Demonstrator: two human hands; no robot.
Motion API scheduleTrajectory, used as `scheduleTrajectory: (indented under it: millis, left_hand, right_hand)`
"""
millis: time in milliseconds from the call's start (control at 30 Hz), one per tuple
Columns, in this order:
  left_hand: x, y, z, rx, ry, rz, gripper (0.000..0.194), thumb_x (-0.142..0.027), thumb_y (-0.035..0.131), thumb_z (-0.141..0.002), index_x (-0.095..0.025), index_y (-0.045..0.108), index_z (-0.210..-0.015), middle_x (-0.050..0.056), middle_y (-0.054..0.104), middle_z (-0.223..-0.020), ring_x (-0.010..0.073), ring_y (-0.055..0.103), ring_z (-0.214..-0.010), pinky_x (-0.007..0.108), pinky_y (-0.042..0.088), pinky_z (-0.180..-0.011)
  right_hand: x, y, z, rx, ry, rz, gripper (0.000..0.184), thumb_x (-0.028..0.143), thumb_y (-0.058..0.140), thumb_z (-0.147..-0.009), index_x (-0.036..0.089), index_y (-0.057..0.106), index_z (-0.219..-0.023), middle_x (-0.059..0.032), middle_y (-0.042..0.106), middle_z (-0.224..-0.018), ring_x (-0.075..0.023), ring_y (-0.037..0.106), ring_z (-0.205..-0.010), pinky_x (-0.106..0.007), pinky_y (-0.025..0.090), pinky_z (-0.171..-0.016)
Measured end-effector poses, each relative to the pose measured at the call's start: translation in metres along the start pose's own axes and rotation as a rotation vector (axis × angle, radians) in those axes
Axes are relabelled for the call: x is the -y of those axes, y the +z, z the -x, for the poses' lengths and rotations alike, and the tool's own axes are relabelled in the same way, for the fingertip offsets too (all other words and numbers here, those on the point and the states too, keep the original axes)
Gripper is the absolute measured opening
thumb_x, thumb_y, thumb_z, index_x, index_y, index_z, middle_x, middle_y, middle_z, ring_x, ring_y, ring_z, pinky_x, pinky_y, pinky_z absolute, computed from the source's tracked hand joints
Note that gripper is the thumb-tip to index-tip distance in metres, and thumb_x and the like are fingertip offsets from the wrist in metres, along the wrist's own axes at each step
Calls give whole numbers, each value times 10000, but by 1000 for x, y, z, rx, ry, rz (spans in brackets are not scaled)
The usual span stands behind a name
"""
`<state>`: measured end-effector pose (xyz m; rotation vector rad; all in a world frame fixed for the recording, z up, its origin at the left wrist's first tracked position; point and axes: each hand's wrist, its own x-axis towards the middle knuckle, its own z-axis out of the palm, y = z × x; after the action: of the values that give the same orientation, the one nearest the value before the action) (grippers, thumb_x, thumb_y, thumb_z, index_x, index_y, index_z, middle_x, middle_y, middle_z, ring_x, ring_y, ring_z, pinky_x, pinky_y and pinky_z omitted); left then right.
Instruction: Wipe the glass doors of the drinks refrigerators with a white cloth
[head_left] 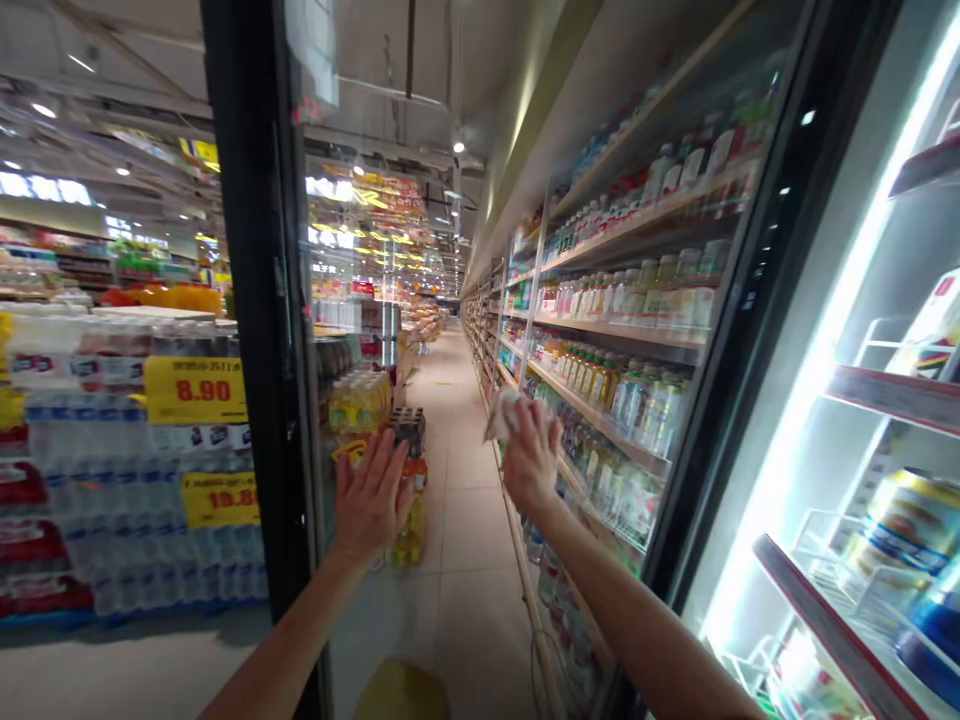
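A glass cooler door (465,520) with a dark frame stands swung open in front of me. My left hand (373,497) lies flat against the glass on its left side, fingers spread, holding nothing. My right hand (531,455) is higher and further right, pressing a crumpled whitish cloth (504,412) to the pane. Part of the cloth sticks out past the fingertips on the left; the rest is hidden under the hand. Both arms reach forward from the bottom of the view.
To the right is the lit cooler with wire-fronted shelves (832,630) and a yellow-and-blue can pack (907,520). Bottled drinks line shelves (637,325) seen through the glass. At the left stand stacked water packs (150,480) with yellow price signs (196,390). A tiled aisle (450,380) runs ahead.
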<state>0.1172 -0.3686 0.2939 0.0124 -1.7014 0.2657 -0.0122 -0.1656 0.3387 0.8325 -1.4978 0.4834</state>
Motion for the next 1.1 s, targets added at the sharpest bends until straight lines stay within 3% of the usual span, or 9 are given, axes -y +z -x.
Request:
scheduleTrajectory:
  millis: [133,300,400,567,633,700,867,967,1100]
  left_hand:
    - [3,2,0,17,-21,23,664,-234,506,-854,-250,186,-1435,90,334,-1437,193,224,-1373,440,99,-1144]
    - [5,1,1,16,-19,17,661,-242,497,-858,-250,180,-1437,96,373,-1419,185,241,-1370,440,115,-1141]
    - [3,1,1,8,-23,12,651,-235,494,-858,-242,192,-1434,96,354,-1429,192,247,-1368,448,116,-1138]
    - [0,2,1,4,-56,78,630,-256,508,-860,-264,223,-1422,69,334,-1439,185,244,-1371,446,104,-1142]
    - [0,3,1,-7,-73,107,615,-266,505,-865,-281,235,-1417,56,335,-1438,183,257,-1366,444,103,-1144]
    - [0,3,1,-14,-81,120,608,-269,502,-867,-289,239,-1414,49,339,-1436,182,265,-1363,442,98,-1146]
    - [0,3,0,-23,-50,74,632,-240,505,-858,-268,223,-1422,55,332,-1439,180,260,-1364,436,97,-1149]
    - [1,5,-1,-44,-21,40,627,-230,498,-854,-245,234,-1423,59,310,-1449,176,236,-1373,425,100,-1151]
    - [6,9,-2,-45,40,1,644,-200,506,-840,-216,235,-1424,72,282,-1460,177,208,-1382,423,99,-1151]
  right_hand:
    - [-12,0,13,30,-197,4,448,159,442,-810,303,523,-1226,-27,486,-1351,-182,281,-1357,-456,100,-1136]
    - [-129,-32,-33,-322,525,86,477,231,298,-859,120,455,-1296,-192,364,-1409,-283,280,-1347,-577,201,-1058]
    - [-132,-37,-63,-363,672,73,460,242,276,-861,100,505,-1234,-199,376,-1398,-279,294,-1339,-563,227,-1053]
    - [-52,-19,-64,-39,1,42,356,207,396,-846,232,586,-1146,-74,417,-1406,-213,255,-1371,-466,188,-1111]
    - [-51,-18,-56,32,-174,51,380,184,413,-840,268,563,-1179,-46,445,-1389,-185,260,-1370,-439,175,-1123]
    - [-81,-27,-50,-13,-51,85,404,196,391,-850,261,531,-1223,-57,452,-1382,-192,273,-1364,-462,180,-1117]
    - [-171,-49,-68,-359,660,117,474,248,297,-851,104,496,-1256,-204,402,-1382,-301,335,-1315,-561,291,-1015]
    - [-144,-40,-86,-304,577,114,421,251,313,-853,119,562,-1164,-188,464,-1326,-297,346,-1305,-559,279,-1024]
    - [-41,-13,-83,-72,40,106,346,193,373,-850,203,587,-1122,-89,419,-1397,-232,225,-1377,-483,209,-1095]
